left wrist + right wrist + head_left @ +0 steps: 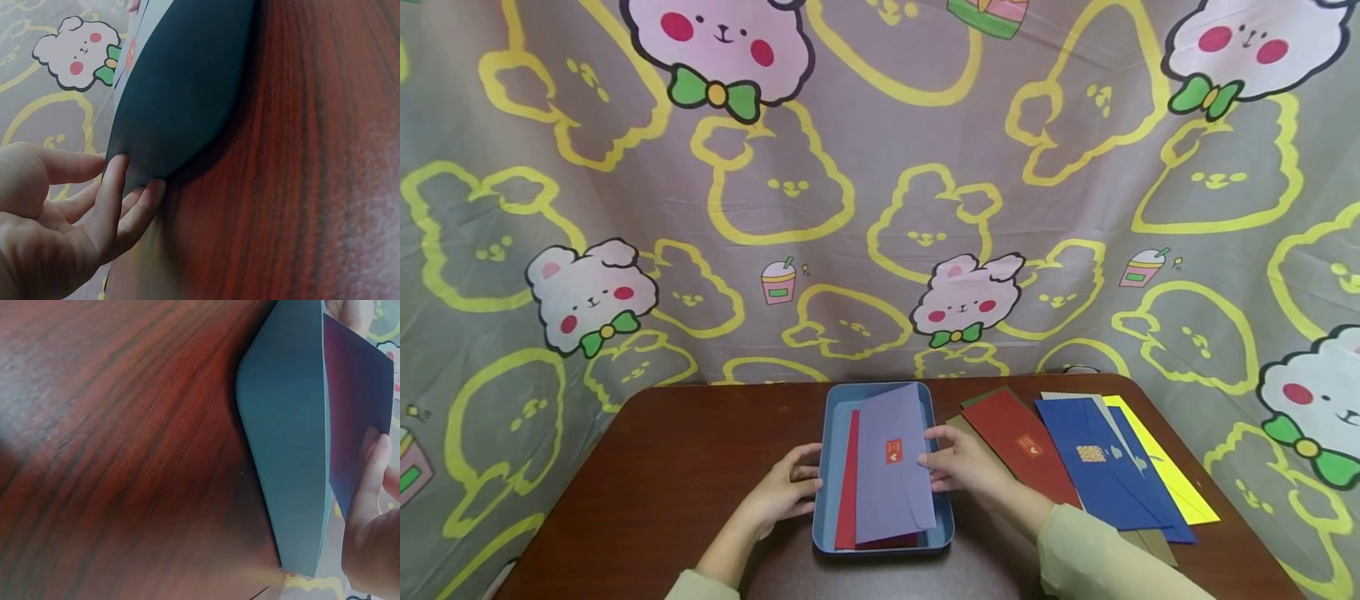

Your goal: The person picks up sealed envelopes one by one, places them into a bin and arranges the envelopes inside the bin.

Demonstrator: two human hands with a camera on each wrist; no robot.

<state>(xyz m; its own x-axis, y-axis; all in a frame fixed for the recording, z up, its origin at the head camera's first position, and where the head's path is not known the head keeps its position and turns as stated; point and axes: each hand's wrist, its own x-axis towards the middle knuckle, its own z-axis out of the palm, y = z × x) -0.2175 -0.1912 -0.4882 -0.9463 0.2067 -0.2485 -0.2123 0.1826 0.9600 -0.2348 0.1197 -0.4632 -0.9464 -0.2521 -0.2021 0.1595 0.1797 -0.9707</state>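
A blue-grey tray [829, 533] sits on the table in front of me. Inside it lies a red envelope [847, 508], mostly covered by a lavender envelope [887, 492] with a small red heart sticker. My right hand [966, 467] pinches the lavender envelope by its right edge, thumb on top and fingers beneath. In the right wrist view the envelope [359, 406] stands tilted up above the tray wall [284, 425]. At the tray's left side, my left hand [782, 492] holds the rim; the left wrist view shows its fingertips against the outer wall [181, 94].
Right of the tray, several envelopes lie overlapping: a dark red one [1018, 442], a blue one [1105, 475] with a gold patch, a yellow one [1187, 492], and brown and grey ones partly covered. A cartoon-print cloth [865, 200] hangs behind the brown wooden table [700, 450].
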